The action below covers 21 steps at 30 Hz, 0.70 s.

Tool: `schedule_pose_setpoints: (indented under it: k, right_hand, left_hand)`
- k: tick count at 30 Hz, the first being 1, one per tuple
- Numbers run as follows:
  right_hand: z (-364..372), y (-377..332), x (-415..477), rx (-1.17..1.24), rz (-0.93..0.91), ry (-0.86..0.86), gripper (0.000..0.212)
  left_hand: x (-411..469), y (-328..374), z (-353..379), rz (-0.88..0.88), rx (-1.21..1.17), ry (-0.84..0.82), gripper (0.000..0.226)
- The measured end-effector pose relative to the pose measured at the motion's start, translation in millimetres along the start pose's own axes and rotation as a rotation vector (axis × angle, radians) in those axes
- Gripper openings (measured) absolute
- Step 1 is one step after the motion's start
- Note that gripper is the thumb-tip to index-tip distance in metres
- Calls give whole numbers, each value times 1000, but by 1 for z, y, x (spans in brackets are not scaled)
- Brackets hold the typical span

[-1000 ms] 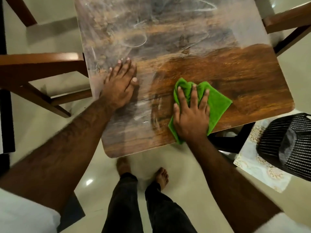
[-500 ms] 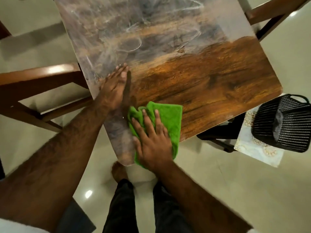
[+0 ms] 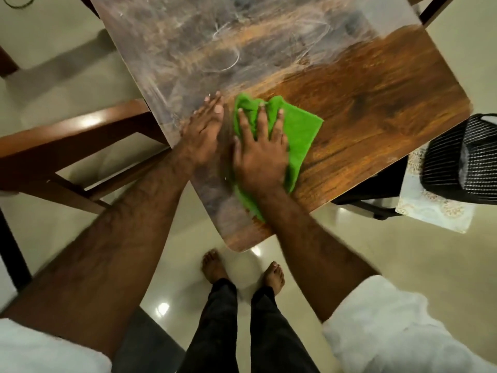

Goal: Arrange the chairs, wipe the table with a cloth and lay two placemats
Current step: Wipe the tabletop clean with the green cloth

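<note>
A wooden table [image 3: 363, 103] fills the upper middle; its far part is dusty and smeared, its near right part looks clean brown. A green cloth [image 3: 301, 130] lies flat on the table near the left edge. My right hand [image 3: 259, 154] presses on the cloth with spread, straight fingers. Right beside it, my left hand [image 3: 204, 133] rests flat on the bare tabletop, fingers together. A placemat [image 3: 435, 214] with a pale floral pattern lies on a low dark seat at the right.
A brown wooden chair [image 3: 70, 141] stands close to the table's left side. Another chair's frame [image 3: 435, 9] shows at the top right. A black slatted basket [image 3: 462, 162] sits on the placemat. My bare feet [image 3: 242, 267] stand on the glossy tile floor below the table corner.
My right hand slid the green cloth left across the near edge, then forward to beside my left hand. My left hand stayed flat on the table.
</note>
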State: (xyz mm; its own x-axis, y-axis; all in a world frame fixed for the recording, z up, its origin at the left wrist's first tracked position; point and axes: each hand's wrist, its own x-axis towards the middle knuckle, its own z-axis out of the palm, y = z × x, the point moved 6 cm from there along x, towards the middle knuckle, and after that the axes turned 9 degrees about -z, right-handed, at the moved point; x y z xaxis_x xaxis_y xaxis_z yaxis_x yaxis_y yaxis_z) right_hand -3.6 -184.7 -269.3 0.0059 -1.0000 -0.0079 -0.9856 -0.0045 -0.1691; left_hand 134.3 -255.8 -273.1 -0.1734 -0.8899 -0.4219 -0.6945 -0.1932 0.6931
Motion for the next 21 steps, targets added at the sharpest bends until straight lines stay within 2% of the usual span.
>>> schedule_pose_setpoints:
  k: [2,5,8,10,13,16,19,21]
  right_hand:
    - [7,-41,-34,66,-121,-43,62]
    - [12,-66,-106,121,-234,-174,65]
    - [8,-50,-167,100,-258,-217,65]
    - [3,-23,-180,63,-212,-207,64]
    - [-2,19,-152,-11,-71,-139,64]
    - [-4,33,-89,-37,56,-40,62]
    - [2,4,-24,-17,61,-10,62]
    - [9,-34,-2,-15,1,-9,62]
  left_hand:
    - [-1,4,-1,1,-52,3,77]
    - [-1,4,-3,19,-120,15,79]
    - [3,-5,-7,56,-46,15,87]
    - [0,-7,-7,104,7,1,87]
    - [-3,-9,-10,117,-81,-28,79]
    - [-4,-14,-15,146,-344,-112,69]
    - [-6,-20,-22,64,-688,-118,64]
    - [-6,-19,-23,27,-780,-133,65]
